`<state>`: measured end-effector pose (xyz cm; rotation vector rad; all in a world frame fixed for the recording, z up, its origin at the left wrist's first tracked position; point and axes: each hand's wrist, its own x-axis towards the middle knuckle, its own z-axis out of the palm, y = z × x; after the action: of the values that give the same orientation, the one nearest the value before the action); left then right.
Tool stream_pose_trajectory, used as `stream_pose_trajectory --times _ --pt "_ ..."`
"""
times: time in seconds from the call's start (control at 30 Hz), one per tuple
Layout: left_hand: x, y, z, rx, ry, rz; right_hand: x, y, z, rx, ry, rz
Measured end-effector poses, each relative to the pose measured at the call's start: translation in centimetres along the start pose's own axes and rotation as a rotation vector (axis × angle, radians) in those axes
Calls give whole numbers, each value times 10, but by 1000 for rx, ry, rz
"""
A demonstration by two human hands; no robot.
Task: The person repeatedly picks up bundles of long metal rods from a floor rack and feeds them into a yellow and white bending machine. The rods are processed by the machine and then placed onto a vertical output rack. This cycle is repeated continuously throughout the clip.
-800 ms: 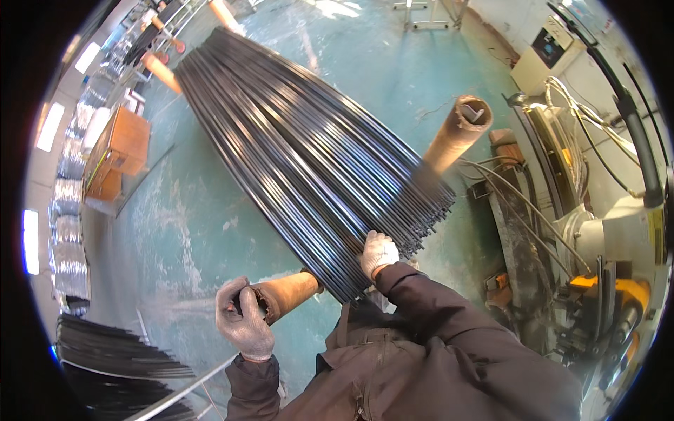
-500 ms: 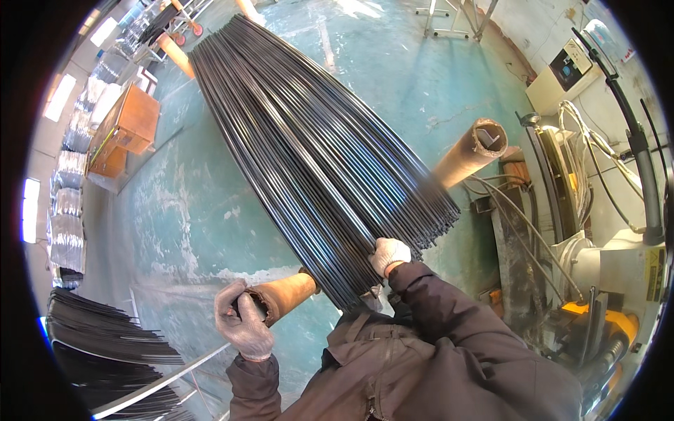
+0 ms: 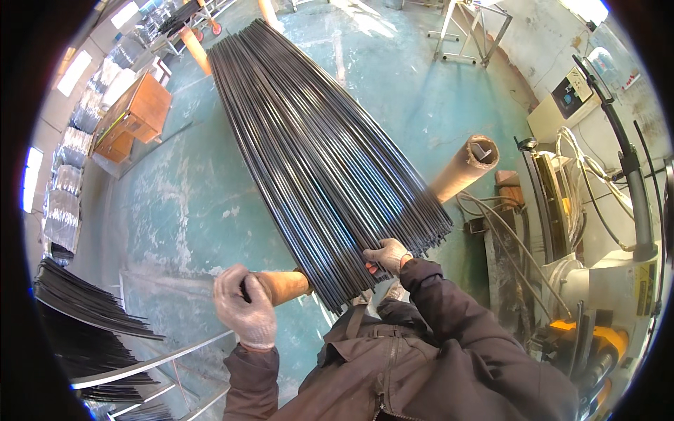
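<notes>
A wide sheaf of long, thin black rods (image 3: 302,133) lies across supports in front of me, fanning out toward my body. My right hand (image 3: 390,257), in a whitish glove, is at the near rod ends, its fingers stretched leftward and apart. A small reddish patch shows at its fingertips. My left hand (image 3: 246,307), gloved too, is curled at the open end of a brown cardboard tube (image 3: 284,286), left of the rods. Its palm side is hidden, so I cannot see whether it grips the rim.
Another cardboard tube (image 3: 467,167) sticks up right of the rods. Machinery with a yellow part (image 3: 590,337) and hoses (image 3: 505,224) stands at the right. More black rods (image 3: 91,309) lie on a white rack (image 3: 154,365) at the lower left. A wooden desk (image 3: 133,116) stands farther back.
My right hand has loosened from its closed grip among the rods, and its fingers now reach leftward. The light-catching rod no longer stands out. My left hand has shifted slightly over the tube's opening.
</notes>
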<state>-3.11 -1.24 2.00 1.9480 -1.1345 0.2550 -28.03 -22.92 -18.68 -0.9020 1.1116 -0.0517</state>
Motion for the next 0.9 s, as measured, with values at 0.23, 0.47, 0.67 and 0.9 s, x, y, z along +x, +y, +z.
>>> stream_pose_trajectory --times 0.23,0.47,0.67,0.9 --pt "-56 71 66 -494 -439 74 -58 -13 -3 -215 176 -150" --pt "-77 -27 200 -984 -684 -943 -259 128 -58 -608 298 -61" --pt "-56 -53 271 -1372 -725 -1365 -512 284 -26 -747 588 482" --pt "-90 21 254 -1308 -958 -1296 -450 324 49 -826 1148 309"
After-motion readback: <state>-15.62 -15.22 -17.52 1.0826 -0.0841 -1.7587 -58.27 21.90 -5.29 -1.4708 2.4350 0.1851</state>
